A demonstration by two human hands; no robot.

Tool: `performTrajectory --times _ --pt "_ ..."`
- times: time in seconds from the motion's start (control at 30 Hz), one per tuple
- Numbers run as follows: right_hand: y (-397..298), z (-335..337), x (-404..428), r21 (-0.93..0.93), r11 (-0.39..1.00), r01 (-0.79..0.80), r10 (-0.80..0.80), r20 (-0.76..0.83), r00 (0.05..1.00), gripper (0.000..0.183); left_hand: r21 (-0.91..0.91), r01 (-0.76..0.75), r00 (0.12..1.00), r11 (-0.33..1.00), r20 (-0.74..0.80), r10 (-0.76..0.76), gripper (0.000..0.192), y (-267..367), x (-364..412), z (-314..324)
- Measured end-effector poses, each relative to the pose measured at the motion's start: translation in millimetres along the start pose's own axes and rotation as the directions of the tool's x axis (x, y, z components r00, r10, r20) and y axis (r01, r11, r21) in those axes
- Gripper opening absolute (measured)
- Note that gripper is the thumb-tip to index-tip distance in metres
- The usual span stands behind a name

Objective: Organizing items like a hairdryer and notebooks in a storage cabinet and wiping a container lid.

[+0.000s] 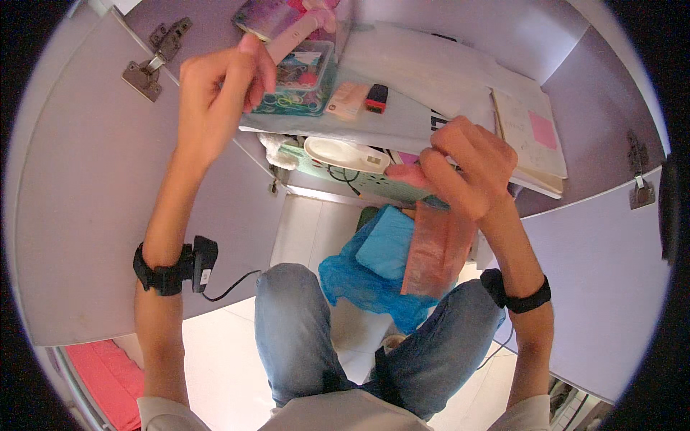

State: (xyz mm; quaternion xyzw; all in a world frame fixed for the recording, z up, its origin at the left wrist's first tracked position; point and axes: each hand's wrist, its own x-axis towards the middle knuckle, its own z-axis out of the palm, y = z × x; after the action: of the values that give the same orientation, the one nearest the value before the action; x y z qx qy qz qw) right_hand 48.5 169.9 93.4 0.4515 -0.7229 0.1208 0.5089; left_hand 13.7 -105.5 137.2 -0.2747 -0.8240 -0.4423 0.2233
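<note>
My left hand (223,94) is raised at the shelf's left side with its fingers curled, at the lower end of a long pink plastic item (295,39); whether it grips this is unclear. Below and behind the fingers stands a clear plastic box (323,81) of colourful hair ties. My right hand (466,167) is bent at the shelf's front edge, its thumb beside a white oval dish-like item (342,155); the fingers hide whatever may be in them. Between the hands, a small red and black item (376,98) and a pale pink packet (346,101) lie on the shelf.
Open cabinet doors flank me, the left (97,215) and the right (593,269). Papers with a pink note (542,130) lie on the shelf at right. A perforated green basket (318,161) is beneath the shelf. Blue plastic (356,285) and an orange bag (436,248) lie before my knees.
</note>
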Motion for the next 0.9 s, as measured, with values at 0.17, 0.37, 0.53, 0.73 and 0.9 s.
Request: performTrajectory --times 0.17,0.37,0.53,0.73,0.9 --pt "1.2 -10.0 -24.4 0.014 0.95 -0.312 0.276 0.426 0.862 0.032 0.014 0.172 0.917 0.985 0.364 -0.165 0.025 18.3 -31.6 17.8" --pt "-0.5 -35.2 -105.3 -0.166 0.559 -0.812 0.545 0.812 0.21 0.019 0.235 0.208 0.569 0.949 0.76 -0.313 0.023 26.4 -81.0 48.0" --pt "-8.8 -71.3 -117.9 -0.062 0.373 -0.926 0.743 0.617 0.258 0.014 0.151 0.275 0.46 0.95 0.847 -0.268 0.022 28.6 -119.7 95.5" --pt "94.9 -128.6 -110.8 -0.385 0.504 -0.773 0.864 0.243 0.441 0.015 -0.05 0.209 0.497 0.977 0.865 -0.062 0.026 33.5 -139.0 187.4" --pt "68.0 -111.8 -89.7 -0.256 0.439 -0.861 0.887 0.276 0.37 0.012 -0.107 0.241 0.46 0.965 0.888 -0.016 0.029 10.3 -163.4 227.3"
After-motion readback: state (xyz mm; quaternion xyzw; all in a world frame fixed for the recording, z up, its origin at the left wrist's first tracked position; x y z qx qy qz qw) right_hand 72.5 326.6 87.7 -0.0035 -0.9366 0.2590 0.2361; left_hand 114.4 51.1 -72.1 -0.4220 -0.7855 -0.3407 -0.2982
